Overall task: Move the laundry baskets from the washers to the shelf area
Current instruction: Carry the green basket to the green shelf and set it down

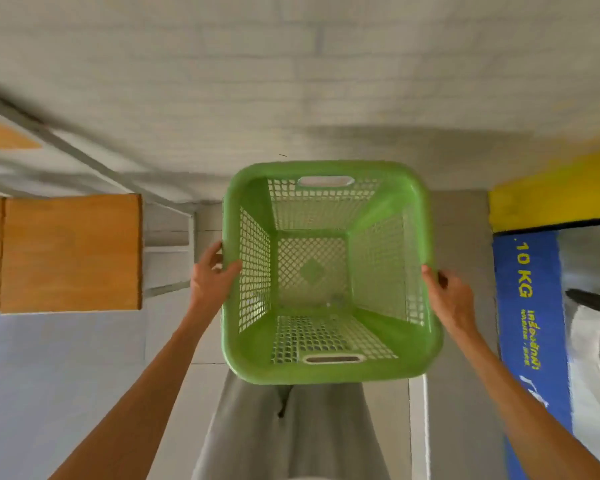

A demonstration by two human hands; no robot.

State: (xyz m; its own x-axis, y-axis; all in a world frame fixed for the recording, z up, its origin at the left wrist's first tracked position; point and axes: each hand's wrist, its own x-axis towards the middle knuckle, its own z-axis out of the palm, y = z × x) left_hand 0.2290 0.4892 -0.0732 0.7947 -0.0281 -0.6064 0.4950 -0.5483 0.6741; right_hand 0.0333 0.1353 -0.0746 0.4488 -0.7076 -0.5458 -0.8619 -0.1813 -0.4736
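From the head camera, the step in hand looks like the carry: a green laundry basket (329, 271) is held out in front of the body, above the grey trousers (291, 431) and the pale tiled floor (326, 81), and it seems to rest on nothing but the two hands. The left hand (212, 277) is clamped on the basket's left rim, thumb hooked over the inside edge and the fingers (211, 255) curled round the outside. The right hand (449, 296) is likewise closed on the right rim, thumb lying along the top edge; its fingers go under the lip and cannot be seen. The basket sits between the hands, level, open side up, and as far as the mesh shows it is empty, so it should be light and easy to steer. Just outside the right hand stands a washer (589, 323) with a blue panel marked 10 KG. Outside the left hand, well apart from it, is a wooden worktop (70, 252) on a grey metal frame; whether this is the shelf area I cannot tell. I judge the task partway through for this basket: it is off the washer and not yet set down. The next move calls for keeping both grips firm, walking or turning toward the shelf, and lowering the basket flat before letting go.
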